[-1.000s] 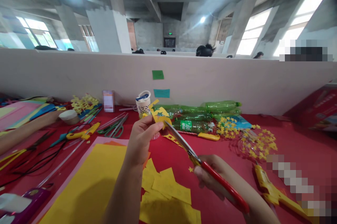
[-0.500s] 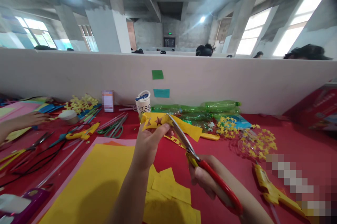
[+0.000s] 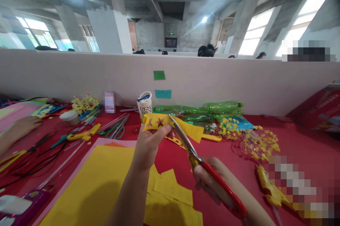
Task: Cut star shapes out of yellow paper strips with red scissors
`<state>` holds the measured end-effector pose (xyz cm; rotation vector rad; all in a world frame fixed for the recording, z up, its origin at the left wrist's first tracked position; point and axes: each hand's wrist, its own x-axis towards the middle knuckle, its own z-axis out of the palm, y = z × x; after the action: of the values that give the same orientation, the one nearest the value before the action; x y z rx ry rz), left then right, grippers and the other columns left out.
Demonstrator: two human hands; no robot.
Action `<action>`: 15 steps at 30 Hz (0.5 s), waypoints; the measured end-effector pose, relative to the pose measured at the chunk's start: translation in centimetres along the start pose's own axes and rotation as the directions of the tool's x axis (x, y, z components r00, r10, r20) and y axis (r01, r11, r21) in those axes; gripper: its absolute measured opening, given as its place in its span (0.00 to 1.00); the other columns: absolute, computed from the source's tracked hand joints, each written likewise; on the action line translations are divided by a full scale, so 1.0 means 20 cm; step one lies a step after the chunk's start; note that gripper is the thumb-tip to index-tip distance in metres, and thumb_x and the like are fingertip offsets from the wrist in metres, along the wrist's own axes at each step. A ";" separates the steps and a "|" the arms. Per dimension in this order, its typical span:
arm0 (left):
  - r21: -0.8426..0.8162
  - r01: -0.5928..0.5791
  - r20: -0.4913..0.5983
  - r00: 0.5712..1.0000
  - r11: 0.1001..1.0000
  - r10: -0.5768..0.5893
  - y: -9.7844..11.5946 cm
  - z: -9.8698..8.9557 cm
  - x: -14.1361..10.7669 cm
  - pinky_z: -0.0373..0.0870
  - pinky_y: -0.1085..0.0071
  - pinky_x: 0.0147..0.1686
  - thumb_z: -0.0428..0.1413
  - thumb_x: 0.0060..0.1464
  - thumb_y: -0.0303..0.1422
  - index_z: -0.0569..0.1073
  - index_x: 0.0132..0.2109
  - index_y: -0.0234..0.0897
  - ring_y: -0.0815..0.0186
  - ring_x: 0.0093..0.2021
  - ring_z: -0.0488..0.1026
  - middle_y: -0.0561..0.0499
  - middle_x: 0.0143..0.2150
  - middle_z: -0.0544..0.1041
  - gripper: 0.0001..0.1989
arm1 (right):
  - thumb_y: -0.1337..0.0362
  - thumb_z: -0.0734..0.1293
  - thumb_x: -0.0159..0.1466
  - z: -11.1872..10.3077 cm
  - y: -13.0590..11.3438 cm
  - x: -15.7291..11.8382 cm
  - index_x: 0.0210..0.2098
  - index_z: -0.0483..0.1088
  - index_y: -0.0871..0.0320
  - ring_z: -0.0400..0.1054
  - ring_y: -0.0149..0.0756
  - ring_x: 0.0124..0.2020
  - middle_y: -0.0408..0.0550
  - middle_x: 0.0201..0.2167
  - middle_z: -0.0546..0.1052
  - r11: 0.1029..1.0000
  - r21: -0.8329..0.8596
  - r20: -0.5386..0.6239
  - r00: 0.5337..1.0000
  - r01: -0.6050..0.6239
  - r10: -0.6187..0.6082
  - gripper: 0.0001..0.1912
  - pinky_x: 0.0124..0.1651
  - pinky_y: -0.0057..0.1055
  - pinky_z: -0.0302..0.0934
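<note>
Grasps a yellow strip (image 3: 193, 132) in the left hand (image 3: 147, 145), above the red table (image 3: 236, 160), and red-handled scissors (image 3: 211, 173) in the right hand (image 3: 203, 178). Could nick the nearby left thumb or tear a star cutout (image 3: 159, 122) through a slipping blade.

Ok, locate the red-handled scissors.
In the head view, the red-handled scissors are right of centre in the right hand, tips at the star-cut yellow paper in the left hand.

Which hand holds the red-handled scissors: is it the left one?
No, the right hand grips the red-handled scissors, while the left hand holds the yellow strip with star-shaped holes.
</note>
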<state>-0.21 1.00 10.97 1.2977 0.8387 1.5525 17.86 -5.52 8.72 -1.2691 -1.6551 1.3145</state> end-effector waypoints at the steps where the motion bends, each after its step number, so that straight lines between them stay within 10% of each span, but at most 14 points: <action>1: 0.005 -0.001 0.003 1.000 1.000 0.001 0.00 0.00 0.00 0.68 0.69 0.35 0.57 0.50 0.30 0.75 0.24 0.34 0.64 0.30 0.72 0.49 0.25 0.75 0.09 | 0.34 0.58 0.58 0.00 0.01 0.00 0.22 0.62 0.58 0.51 0.23 0.12 0.35 0.13 0.59 1.000 0.006 0.013 1.000 0.001 -0.001 0.31 0.17 0.23 0.46; 15: -0.159 0.010 -0.045 0.999 0.987 -0.017 0.02 -0.01 0.01 0.66 0.74 0.30 0.58 0.51 0.29 0.77 0.31 0.35 0.70 0.27 0.68 0.52 0.26 0.75 0.04 | 0.34 0.59 0.57 -0.04 0.02 0.01 0.22 0.58 0.57 0.50 0.21 0.12 0.36 0.14 0.60 1.000 0.014 0.074 0.997 0.021 -0.022 0.31 0.15 0.22 0.40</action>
<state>-0.46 1.16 11.31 1.1429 0.7351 1.6100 18.66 -5.12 8.55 -1.2051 -1.7041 1.3726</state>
